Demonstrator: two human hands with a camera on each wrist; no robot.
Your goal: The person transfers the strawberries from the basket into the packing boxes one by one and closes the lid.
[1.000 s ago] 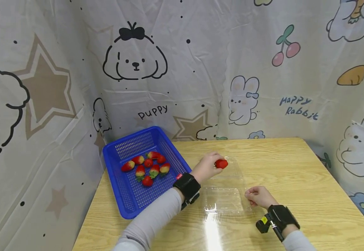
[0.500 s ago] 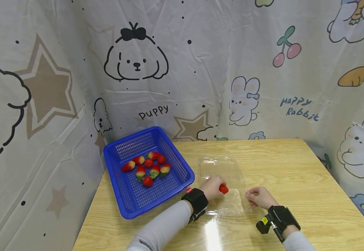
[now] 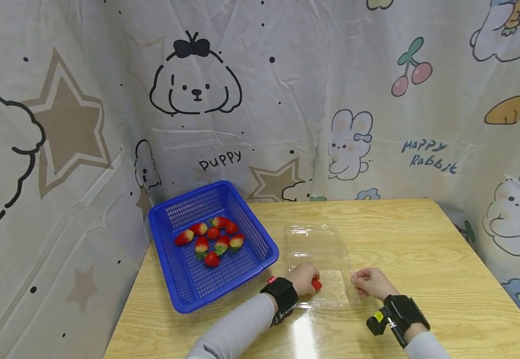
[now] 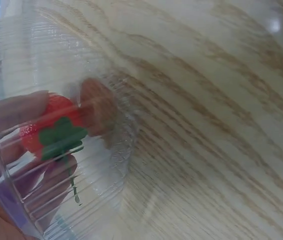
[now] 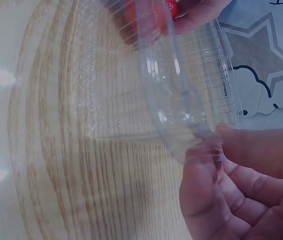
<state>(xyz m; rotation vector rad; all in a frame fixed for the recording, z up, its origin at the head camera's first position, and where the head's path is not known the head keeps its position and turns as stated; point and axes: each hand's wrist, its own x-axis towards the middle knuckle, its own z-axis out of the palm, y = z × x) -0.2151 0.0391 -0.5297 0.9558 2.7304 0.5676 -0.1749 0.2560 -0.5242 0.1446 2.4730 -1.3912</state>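
Note:
My left hand [image 3: 303, 279] grips a red strawberry [image 3: 316, 283] inside the near half of a clear plastic clamshell box [image 3: 331, 294]. In the left wrist view the strawberry [image 4: 54, 125] shows its green leaf cap and a thin stem through the ribbed clear wall, with the fingers around it, low in the box. My right hand [image 3: 373, 282] pinches the box's right edge between thumb and fingers; the right wrist view shows the thumb [image 5: 261, 150] against the clear rim [image 5: 181, 115]. The box's other half lies spread out toward the back.
A blue perforated plastic basket [image 3: 176, 291] stands to the left, with several red and pale-tipped strawberries [image 3: 213, 233] in it. Everything rests on a wood-grain table [image 3: 403, 239]. A printed curtain [image 3: 286, 99] hangs behind and to the left.
My left hand has carried the strawberry from over the box's far half toward me and lowered it into the near half. The right hand has stayed at the box's edge.

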